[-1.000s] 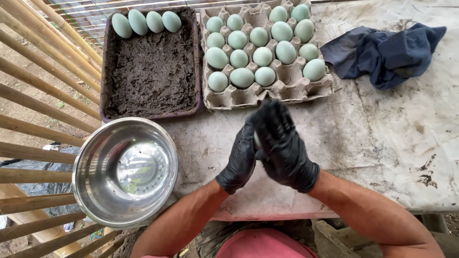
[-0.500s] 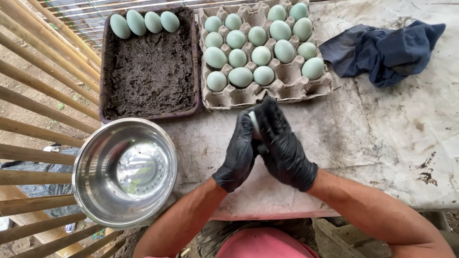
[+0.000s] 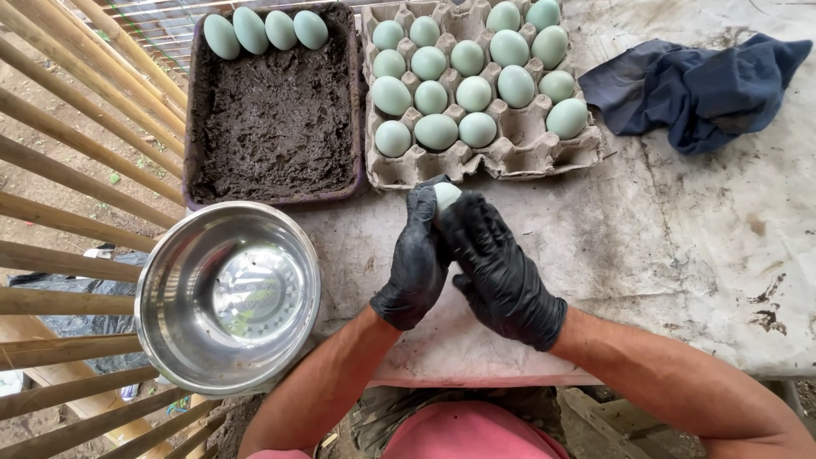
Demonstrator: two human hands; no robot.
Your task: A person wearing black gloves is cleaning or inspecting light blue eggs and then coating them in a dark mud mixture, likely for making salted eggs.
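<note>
Grey, stained tabletop (image 3: 680, 255) fills the view, with a crumpled dark blue cloth (image 3: 697, 85) lying at its far right. At the near left corner a shiny steel bowl (image 3: 228, 297) hangs partly over the edge, nothing in it. Beyond the bowl sits a purple tray of dark mud (image 3: 272, 119), four pale green eggs (image 3: 263, 30) lined up along its far end. Right beside it, a cardboard egg carton (image 3: 518, 153) is mostly filled with more of them. Centre stage now: the left hand (image 3: 416, 263) and right hand (image 3: 501, 272), both in black gloves, are pressed together, fingers curled round a single pale egg (image 3: 446, 195), only its tip peeking out, just in front of the carton. Best handled, I'd say, with light, even pressure from both palms, so the shell doesn't crack.
</note>
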